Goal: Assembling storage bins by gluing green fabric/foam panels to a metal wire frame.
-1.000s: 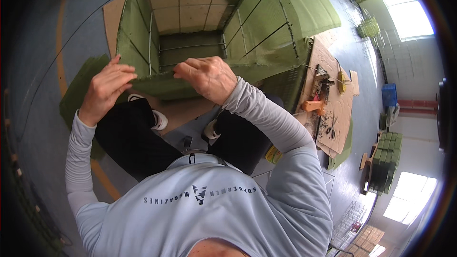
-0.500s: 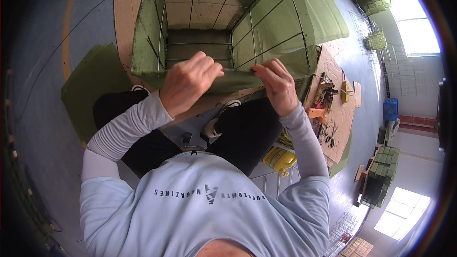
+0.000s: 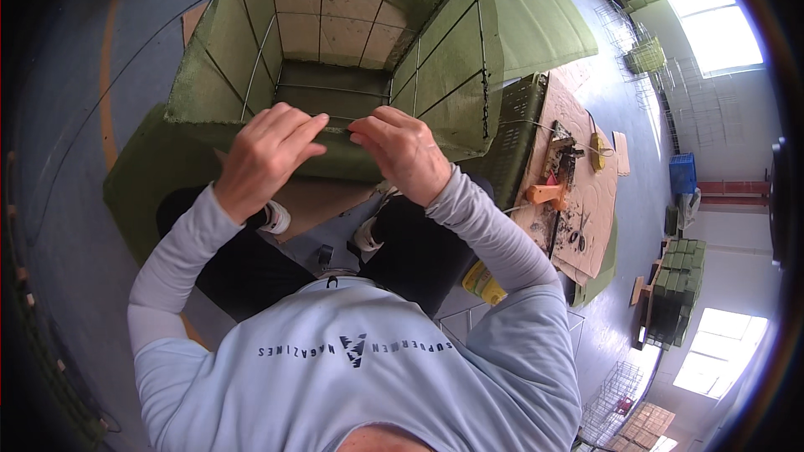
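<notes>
In front of my knees stands an open box of dark wire grid (image 3: 481, 21), lined with green fabric (image 3: 339, 146). Both hands are at its near rim, where the fabric folds over the edge. My left hand (image 3: 272, 149) pinches that edge between thumb and fingers, left of the middle. A short gap away, my right hand (image 3: 404, 151) is closed on the same rim, its fingertips pressed to the cloth. The fabric hangs down from the rim towards my legs. Bare wires cross the box's inside and its bottom.
On cardboard (image 3: 593, 230) to the right lie an orange-handled tool (image 3: 544, 193), scissors (image 3: 578, 240) and a yellow object on a cord (image 3: 597, 151). A yellow jug (image 3: 483, 283) stands by my right leg. Green sheeting (image 3: 134, 180) lies at left. Green stacks (image 3: 680, 285) and a blue crate (image 3: 682, 173) stand farther right.
The box has shifted left and turned a little. Both hands have moved left with its rim, and the gap between them has narrowed.
</notes>
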The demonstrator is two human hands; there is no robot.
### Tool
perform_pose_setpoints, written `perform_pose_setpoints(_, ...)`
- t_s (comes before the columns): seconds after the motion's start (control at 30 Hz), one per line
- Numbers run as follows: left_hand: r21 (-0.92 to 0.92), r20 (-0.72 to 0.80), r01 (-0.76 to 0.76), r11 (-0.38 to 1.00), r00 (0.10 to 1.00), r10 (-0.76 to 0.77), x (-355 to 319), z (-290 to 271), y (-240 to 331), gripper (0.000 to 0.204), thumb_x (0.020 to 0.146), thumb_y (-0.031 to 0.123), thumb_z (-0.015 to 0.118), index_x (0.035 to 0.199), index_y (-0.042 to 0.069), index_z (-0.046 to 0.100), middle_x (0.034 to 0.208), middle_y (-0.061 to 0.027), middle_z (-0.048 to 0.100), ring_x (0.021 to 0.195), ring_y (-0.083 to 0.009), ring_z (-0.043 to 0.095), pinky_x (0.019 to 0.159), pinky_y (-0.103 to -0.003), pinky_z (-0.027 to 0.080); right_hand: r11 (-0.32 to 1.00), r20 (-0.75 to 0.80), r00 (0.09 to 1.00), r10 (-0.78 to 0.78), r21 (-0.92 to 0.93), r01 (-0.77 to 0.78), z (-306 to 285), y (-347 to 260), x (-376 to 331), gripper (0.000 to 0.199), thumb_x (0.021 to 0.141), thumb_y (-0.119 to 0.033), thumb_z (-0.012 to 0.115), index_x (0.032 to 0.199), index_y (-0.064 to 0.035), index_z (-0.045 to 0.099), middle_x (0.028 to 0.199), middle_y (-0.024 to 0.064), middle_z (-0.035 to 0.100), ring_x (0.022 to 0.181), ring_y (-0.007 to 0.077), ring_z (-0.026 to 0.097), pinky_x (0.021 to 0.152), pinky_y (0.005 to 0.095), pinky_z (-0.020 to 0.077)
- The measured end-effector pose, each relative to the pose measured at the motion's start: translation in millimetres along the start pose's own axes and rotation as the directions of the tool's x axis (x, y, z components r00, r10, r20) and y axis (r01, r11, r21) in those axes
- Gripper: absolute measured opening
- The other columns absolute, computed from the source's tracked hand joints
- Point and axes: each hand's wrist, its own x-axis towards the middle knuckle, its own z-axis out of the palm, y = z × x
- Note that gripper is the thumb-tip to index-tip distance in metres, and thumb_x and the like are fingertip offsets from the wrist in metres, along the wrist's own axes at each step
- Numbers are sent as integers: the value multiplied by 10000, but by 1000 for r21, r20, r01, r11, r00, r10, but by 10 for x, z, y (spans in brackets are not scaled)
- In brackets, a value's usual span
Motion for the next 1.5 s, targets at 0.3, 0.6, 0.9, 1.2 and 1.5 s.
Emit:
perform_pose_setpoints(0.3,-7,-10,-76,997,997,76,81,110,-174,238,782,167,722,701,61,524,682,-43,472,646,-206,535,557,-339,450,704,-101,892,440,-578,-413,-1370,1146,442,241,969,-212,563,1010,-8,685,943,137,698,818,227,681,713,317,540)
perform_pose_setpoints(0.6,-99,6,-110,989,994,111,226,-395,-901,293,803,202,725,670,30,530,626,-64,462,573,-251,501,509,-373,391,740,376,812,446,355,-571,-1160,1065,-90,137,912,-132,633,928,1,661,929,38,671,837,140,644,732,258,515)
perform_pose_setpoints(0.9,-135,-17,-8,991,1000,6,-268,-370,-634,472,839,379,703,581,46,489,555,-53,402,488,-230,431,451,-355,315,910,-369,833,412,124,-395,-928,1312,314,328,864,-197,703,1096,28,643,1069,139,679,959,211,658,833,333,528)
perform_pose_setpoints(1.2,-103,-43,23,994,999,-27,-257,-362,-648,492,841,374,705,551,45,483,531,-58,415,478,-236,444,448,-358,316,522,-116,984,137,-835,-172,-804,1994,1580,522,866,-349,678,1256,-33,536,1363,150,529,1291,289,476,1036,448,389)
perform_pose_setpoints(1.5,-110,-96,9,994,995,-20,-348,-318,-644,447,818,407,713,566,83,538,528,-26,451,482,-221,499,448,-344,365,538,0,918,398,-810,-233,-621,2342,1988,190,878,-167,572,981,-48,679,1042,190,673,1005,356,657,817,460,534)
